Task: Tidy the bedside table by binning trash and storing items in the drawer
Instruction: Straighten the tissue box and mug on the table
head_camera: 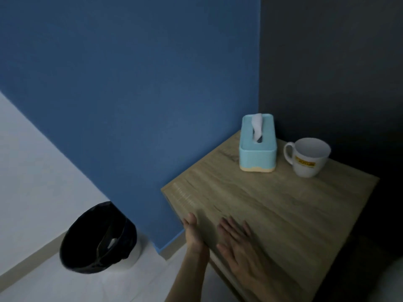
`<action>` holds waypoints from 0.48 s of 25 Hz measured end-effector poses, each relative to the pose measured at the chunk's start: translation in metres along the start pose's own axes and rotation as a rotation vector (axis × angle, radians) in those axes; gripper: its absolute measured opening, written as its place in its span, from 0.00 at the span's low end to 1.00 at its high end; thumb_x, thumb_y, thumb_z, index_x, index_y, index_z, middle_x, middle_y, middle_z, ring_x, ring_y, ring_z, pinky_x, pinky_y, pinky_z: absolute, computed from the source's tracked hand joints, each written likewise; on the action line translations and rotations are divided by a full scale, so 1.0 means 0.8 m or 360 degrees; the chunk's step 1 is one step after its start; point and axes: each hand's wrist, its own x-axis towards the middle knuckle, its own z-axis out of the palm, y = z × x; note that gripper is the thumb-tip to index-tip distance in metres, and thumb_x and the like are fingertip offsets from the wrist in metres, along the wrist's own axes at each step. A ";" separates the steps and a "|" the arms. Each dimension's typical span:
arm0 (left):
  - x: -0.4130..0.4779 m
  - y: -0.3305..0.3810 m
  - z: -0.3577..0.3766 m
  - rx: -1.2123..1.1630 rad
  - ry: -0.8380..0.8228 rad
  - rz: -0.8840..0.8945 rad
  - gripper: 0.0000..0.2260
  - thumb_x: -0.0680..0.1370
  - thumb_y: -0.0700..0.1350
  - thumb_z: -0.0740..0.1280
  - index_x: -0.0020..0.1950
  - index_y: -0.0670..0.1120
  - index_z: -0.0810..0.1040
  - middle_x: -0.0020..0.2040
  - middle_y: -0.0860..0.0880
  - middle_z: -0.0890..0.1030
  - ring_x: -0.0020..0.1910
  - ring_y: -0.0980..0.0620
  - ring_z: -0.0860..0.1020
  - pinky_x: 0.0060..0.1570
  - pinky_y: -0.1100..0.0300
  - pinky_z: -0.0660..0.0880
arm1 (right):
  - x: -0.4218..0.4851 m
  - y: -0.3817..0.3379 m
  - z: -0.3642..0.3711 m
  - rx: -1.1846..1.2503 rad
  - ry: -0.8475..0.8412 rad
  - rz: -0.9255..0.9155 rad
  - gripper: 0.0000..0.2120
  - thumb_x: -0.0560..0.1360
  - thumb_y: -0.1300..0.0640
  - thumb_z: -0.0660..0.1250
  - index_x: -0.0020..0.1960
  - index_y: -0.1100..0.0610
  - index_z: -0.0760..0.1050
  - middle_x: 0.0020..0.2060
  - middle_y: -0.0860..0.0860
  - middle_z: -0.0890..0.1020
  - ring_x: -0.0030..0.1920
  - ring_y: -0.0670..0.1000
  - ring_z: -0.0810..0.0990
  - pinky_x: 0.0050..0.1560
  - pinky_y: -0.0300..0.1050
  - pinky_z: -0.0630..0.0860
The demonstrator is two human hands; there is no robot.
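A wooden bedside table fills the right half of the view, set into the corner where a blue wall meets a darker grey wall. On the pale floor to the table's left, against the blue wall, stands a round bin with a black liner; something small and white shows inside it. At the tabletop's far edge a light blue tissue box sits near the far left corner, a white tissue sticking up from its slot. Just beside it, toward the far right corner, is a white mug with a yellow label, upright, its handle turned toward the box but not touching it. At the near left edge, the right hand lies flat on the tabletop, fingers spread, empty. The left hand is open against the table's left side edge, thumb at the rim, holding nothing. The drawer front is not visible.
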 end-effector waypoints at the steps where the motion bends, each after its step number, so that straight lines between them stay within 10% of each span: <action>1: 0.005 -0.003 -0.002 0.0046 0.0002 0.0053 0.25 0.79 0.56 0.59 0.74 0.46 0.63 0.68 0.41 0.72 0.65 0.39 0.71 0.66 0.41 0.67 | 0.001 -0.001 0.001 -0.0003 0.0001 -0.0008 0.31 0.79 0.41 0.41 0.58 0.53 0.79 0.59 0.47 0.80 0.63 0.47 0.76 0.63 0.45 0.59; 8: 0.008 0.004 0.011 0.0138 0.0279 0.0019 0.18 0.79 0.44 0.59 0.65 0.36 0.72 0.62 0.37 0.77 0.56 0.40 0.75 0.59 0.45 0.70 | -0.002 0.018 -0.006 0.0406 0.0178 0.0120 0.25 0.78 0.40 0.50 0.61 0.53 0.77 0.63 0.44 0.77 0.66 0.44 0.71 0.66 0.34 0.63; 12: -0.011 0.020 0.041 0.0573 0.0712 0.0322 0.23 0.76 0.42 0.65 0.70 0.41 0.68 0.67 0.35 0.72 0.67 0.37 0.69 0.66 0.42 0.63 | -0.019 0.058 -0.055 0.0911 0.0379 0.0588 0.43 0.66 0.23 0.43 0.66 0.49 0.70 0.67 0.32 0.65 0.70 0.40 0.63 0.66 0.24 0.52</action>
